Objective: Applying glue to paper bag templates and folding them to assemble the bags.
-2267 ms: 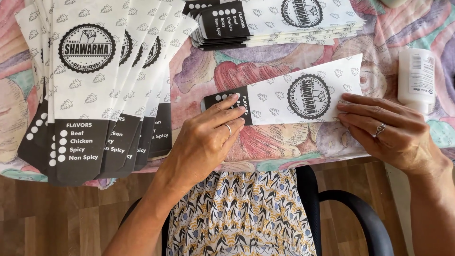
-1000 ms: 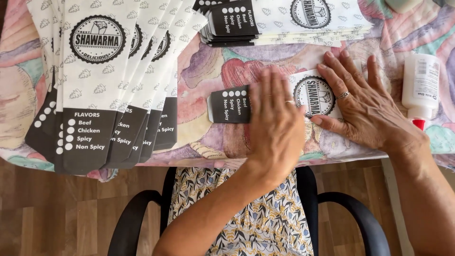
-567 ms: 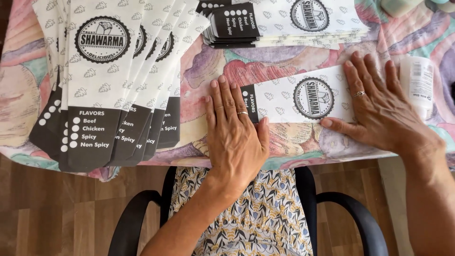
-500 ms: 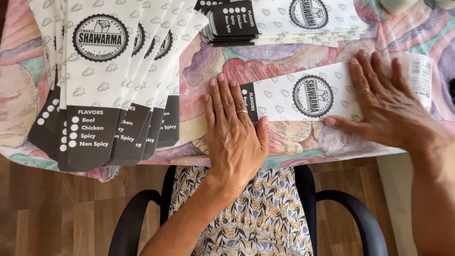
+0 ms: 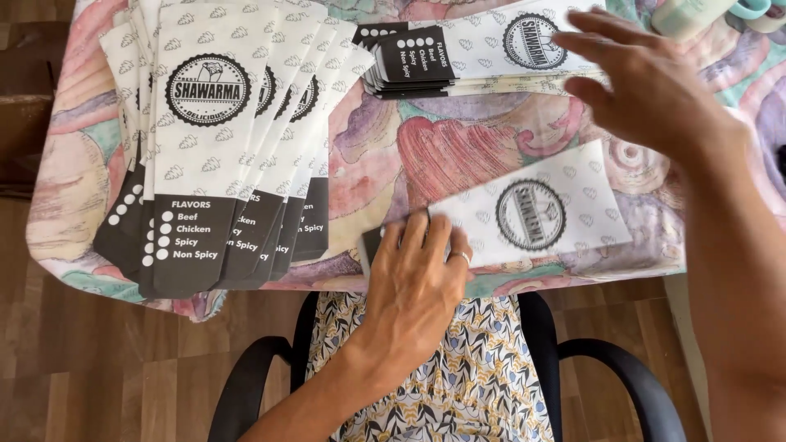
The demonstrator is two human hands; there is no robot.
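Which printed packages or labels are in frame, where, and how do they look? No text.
Fanned paper sleeves: table's left, long, white with round black emblem, black ends.
Stacked sleeves: top centre, lying sideways, same print.
Single sleeve: near edge, tilted, left hand on its dark end.
Right hand: raised above the table.

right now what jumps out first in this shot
A fan of white-and-black paper sleeves covers the table's left side. Near the front edge the left hand presses on the dark end of a single sleeve, while the right hand hovers open by a flat stack at the back.
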